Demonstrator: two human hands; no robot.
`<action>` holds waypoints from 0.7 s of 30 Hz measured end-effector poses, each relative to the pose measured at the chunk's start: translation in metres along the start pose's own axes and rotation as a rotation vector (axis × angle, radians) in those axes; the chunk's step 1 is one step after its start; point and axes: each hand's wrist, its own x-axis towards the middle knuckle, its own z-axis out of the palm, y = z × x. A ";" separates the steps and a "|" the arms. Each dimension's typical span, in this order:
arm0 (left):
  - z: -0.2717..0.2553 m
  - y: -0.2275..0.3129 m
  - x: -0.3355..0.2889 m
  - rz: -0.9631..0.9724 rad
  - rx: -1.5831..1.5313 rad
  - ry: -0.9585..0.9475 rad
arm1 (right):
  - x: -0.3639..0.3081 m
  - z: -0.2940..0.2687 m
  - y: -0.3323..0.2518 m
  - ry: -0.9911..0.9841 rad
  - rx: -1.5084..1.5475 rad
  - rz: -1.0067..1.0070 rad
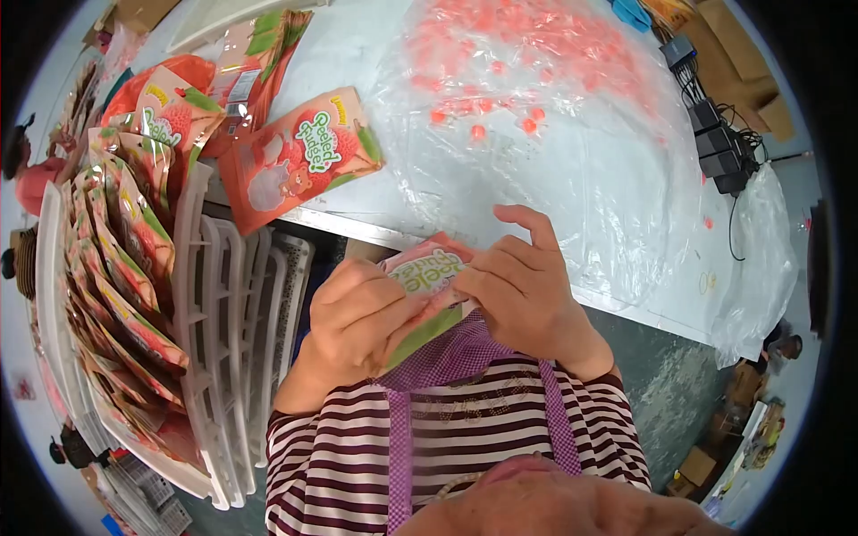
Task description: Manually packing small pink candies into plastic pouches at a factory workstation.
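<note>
In front of my chest, a pink and green candy pouch [427,272] is held tilted between both hands. My left hand [356,311] grips its left side, with the fingers curled over it. My right hand [525,290] pinches the right edge between thumb and fingers, and its index finger sticks up off the pouch. Beyond my hands, a matching pouch [308,156] lies flat at the table's edge. More such pouches [259,67] are stacked behind it.
A white plastic crate [201,357] at my left is packed with upright pouches [134,277], beside further nested crates. Clear plastic sheeting holding small red-pink pieces [536,54] covers the table [349,223]. Black power adapters with cables [719,147] line the right edge.
</note>
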 end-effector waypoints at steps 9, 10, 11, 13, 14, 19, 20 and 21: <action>-0.001 0.007 -0.001 -0.055 -0.006 -0.023 | 0.000 -0.010 -0.003 -0.098 0.018 -0.002; -0.002 0.007 -0.001 -0.067 -0.016 -0.019 | 0.000 -0.010 -0.003 -0.095 0.035 0.004; -0.003 0.008 -0.001 -0.067 -0.016 -0.020 | -0.003 -0.009 -0.001 -0.094 0.036 0.004; -0.005 0.010 -0.001 -0.125 -0.024 -0.024 | -0.010 -0.006 0.005 -0.089 0.180 0.066; -0.006 0.010 0.000 -0.125 -0.027 -0.026 | -0.012 -0.007 0.007 -0.088 0.179 0.069; -0.018 0.007 -0.001 -0.235 -0.105 -0.020 | -0.011 -0.009 0.012 -0.043 0.423 0.090; -0.022 0.006 -0.003 -0.242 -0.088 -0.013 | -0.010 -0.006 0.013 -0.048 0.437 0.075; -0.026 0.006 -0.006 -0.275 -0.147 -0.013 | -0.011 -0.003 0.015 -0.017 0.471 0.068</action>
